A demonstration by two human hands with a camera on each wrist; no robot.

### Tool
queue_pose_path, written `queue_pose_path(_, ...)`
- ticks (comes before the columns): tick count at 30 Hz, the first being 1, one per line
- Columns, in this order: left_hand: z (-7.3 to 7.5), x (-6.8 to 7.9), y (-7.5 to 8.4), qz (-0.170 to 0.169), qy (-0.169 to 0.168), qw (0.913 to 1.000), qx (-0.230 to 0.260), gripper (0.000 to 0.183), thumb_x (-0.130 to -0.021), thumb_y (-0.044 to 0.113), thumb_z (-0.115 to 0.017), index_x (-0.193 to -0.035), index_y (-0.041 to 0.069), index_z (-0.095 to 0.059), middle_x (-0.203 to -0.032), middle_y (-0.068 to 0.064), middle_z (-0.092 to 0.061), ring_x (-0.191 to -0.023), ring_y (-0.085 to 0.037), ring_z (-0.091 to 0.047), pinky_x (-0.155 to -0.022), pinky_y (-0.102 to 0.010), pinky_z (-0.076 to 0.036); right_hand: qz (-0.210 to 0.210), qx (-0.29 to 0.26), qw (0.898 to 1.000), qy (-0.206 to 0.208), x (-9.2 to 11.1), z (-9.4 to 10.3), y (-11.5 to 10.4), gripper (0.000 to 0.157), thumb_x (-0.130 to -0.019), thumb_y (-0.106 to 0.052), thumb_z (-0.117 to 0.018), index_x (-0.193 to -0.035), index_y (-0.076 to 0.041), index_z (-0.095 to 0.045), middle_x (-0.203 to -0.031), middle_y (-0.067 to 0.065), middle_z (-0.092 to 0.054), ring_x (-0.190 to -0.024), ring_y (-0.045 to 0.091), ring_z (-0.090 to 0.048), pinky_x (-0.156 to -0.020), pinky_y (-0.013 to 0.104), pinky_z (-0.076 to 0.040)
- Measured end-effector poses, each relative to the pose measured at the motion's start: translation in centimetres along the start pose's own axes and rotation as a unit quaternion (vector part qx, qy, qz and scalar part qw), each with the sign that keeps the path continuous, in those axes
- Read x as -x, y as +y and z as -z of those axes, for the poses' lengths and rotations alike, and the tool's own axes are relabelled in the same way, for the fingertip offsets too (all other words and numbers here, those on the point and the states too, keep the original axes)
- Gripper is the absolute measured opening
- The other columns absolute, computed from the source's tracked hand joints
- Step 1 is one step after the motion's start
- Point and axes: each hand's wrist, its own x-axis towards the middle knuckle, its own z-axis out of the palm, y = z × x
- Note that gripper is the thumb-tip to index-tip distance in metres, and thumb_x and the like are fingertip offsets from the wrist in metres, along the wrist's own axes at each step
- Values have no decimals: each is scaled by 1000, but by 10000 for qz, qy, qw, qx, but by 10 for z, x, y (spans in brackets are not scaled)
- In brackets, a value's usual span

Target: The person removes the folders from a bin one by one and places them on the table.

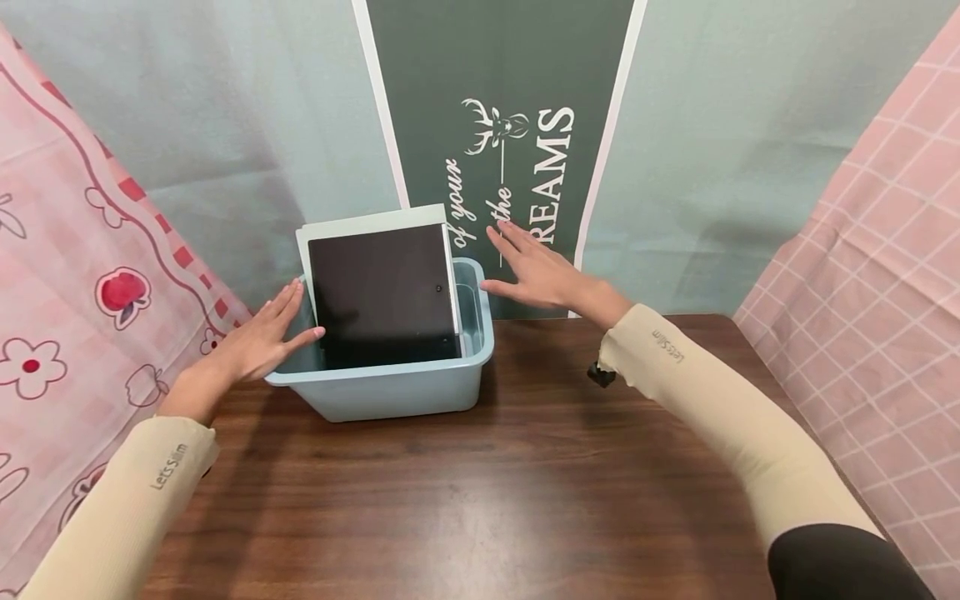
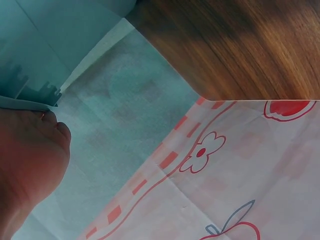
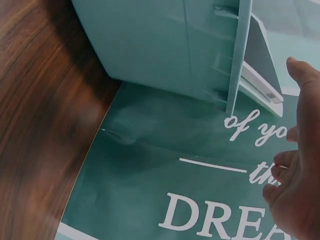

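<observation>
A light blue plastic bin (image 1: 390,398) stands at the back left of the table. Leaning upright inside it is a flat dark panel (image 1: 375,283), with pale flat pieces (image 1: 375,219) rising behind its top edge; what kind they are I cannot tell. My left hand (image 1: 258,337), fingers extended, is at the bin's left rim; whether it touches is unclear. In the left wrist view only part of that hand (image 2: 32,160) shows beside the bin. To the right of the bin hovers my right hand (image 1: 536,271), fingers spread and holding nothing. The right wrist view shows it (image 3: 300,185) apart from the bin's rim.
The brown wooden table (image 1: 480,500) extends in front of the bin. Behind it hangs a grey-green cloth with white lettering (image 1: 551,171). Pink patterned cloths flank the left (image 1: 45,250) and right (image 1: 892,242) sides.
</observation>
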Motion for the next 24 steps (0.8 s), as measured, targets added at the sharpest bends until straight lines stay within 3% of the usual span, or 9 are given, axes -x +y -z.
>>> queue_pose_path(9, -1, 1, 0, 10, 34, 9999, 112, 94, -109, 59, -43, -169, 9, 10, -177, -17, 11, -163, -43, 1, -130, -61, -1, 170, -328, 9992, 151, -9, -5, -11, 99, -101, -70, -53, -172, -16, -11, -179, 11, -10, -165, 26, -6, -130, 53, -22)
queue_pose_path(24, -2, 2, -1, 52, 19, 9998, 182, 94, -109, 60, -43, -169, 11, 11, -177, -15, 14, -163, -42, 2, -130, -61, -1, 532, -732, 9953, 345, -34, -19, -21, 98, -101, -64, -58, -172, -15, -12, -178, 11, -12, -165, 24, -9, -132, 47, -18)
